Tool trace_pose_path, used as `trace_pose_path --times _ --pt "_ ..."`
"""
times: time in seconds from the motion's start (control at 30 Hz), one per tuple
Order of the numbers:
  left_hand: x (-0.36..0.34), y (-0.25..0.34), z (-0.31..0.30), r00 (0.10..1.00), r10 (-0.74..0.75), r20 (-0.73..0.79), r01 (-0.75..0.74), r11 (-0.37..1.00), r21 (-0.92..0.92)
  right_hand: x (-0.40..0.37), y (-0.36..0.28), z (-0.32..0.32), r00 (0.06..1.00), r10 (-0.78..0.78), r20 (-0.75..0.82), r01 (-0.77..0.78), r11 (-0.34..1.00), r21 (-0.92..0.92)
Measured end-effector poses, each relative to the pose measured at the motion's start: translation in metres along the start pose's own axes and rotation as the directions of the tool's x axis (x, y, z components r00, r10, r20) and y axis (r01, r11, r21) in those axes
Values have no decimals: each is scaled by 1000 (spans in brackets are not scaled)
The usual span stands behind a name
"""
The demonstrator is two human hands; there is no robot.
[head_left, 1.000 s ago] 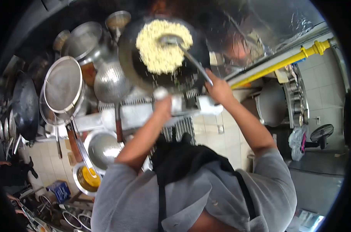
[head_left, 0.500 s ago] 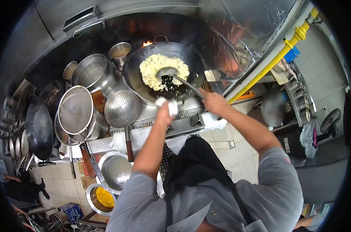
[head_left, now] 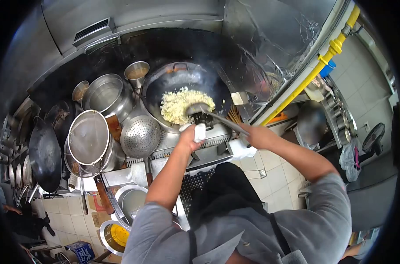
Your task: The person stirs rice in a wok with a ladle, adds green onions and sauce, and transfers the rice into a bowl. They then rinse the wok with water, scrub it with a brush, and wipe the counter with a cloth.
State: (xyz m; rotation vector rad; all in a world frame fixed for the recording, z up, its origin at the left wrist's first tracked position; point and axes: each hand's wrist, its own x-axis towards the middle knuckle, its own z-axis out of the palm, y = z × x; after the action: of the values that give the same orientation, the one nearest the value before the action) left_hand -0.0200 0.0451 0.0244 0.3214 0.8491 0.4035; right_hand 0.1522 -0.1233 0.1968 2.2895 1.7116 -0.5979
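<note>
A large dark wok [head_left: 165, 86] sits on the stove, tilted towards me. Pale yellow, crumbly food that looks like rice with egg [head_left: 178, 105] is heaped in its near half. My right hand [head_left: 262, 137] is closed round the handle of a long wok ladle [head_left: 224, 120], whose bowl rests against the food's right side. In my left hand [head_left: 189, 140] is a folded white cloth [head_left: 200, 132], gripped at the wok's near edge. The cloth hides whether my fingers clasp the rim itself.
Left of the wok are a perforated skimmer [head_left: 140, 135], a round mesh strainer [head_left: 89, 140], a steel pot [head_left: 104, 92] and a small pot of brown liquid [head_left: 137, 70]. A second wok [head_left: 45, 154] stands far left. A yellow pipe [head_left: 297, 89] slants along the right.
The wok has tipped towards me and its food has slid nearer. My right hand has drawn the ladle back and right. Flame at the wok's far rim no longer shows.
</note>
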Motion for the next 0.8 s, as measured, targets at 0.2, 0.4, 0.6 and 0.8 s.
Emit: trace_pose_path --times 0.2,0.4,0.6,0.8 --pt "9 -109 -51 958 272 -88 -281 954 -105 33 -26 -1 965 55 -257 -31 995 95" --pt "4 -1 -15 995 49 -83 -51 998 -26 -48 1 -25 999 -51 -19 50 997 -56" --pt "10 7 -30 980 -35 196 36 999 0 -2 -8 -15 1000 -15 24 16 999 -49" --pt "-36 -93 -50 957 266 118 -246 955 -164 14 -12 -24 988 -6 -155 14 999 51"
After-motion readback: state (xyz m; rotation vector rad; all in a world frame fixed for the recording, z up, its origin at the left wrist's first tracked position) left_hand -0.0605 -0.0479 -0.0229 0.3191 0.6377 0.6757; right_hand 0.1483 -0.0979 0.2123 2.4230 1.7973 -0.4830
